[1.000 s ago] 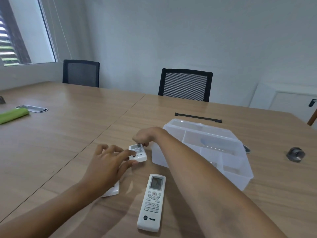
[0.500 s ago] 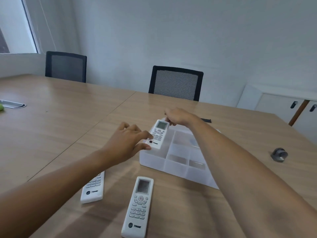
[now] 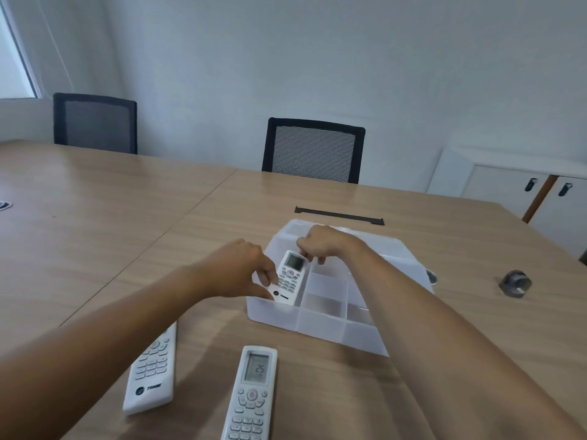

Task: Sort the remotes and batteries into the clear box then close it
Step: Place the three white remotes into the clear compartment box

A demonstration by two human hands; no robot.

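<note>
A clear plastic box (image 3: 320, 325) with several compartments stands open on the wooden table. A small white remote (image 3: 289, 277) is tilted in its long left compartment. My left hand (image 3: 241, 268) pinches the remote's near end and my right hand (image 3: 320, 244) grips its far end. Two more white remotes lie flat on the table in front of the box, one at the left (image 3: 152, 369) and one with a lit display (image 3: 252, 395). No batteries can be seen.
A small metal cylinder (image 3: 515, 283) sits on the table at the right. A black cable slot (image 3: 339, 215) lies behind the box. Two black chairs (image 3: 313, 150) stand at the far edge, and a white cabinet (image 3: 508, 185) is at the right.
Both hands lifted the small remote from the table, carried it right, and lowered it into the box's left compartment. The view shifted right and down.
</note>
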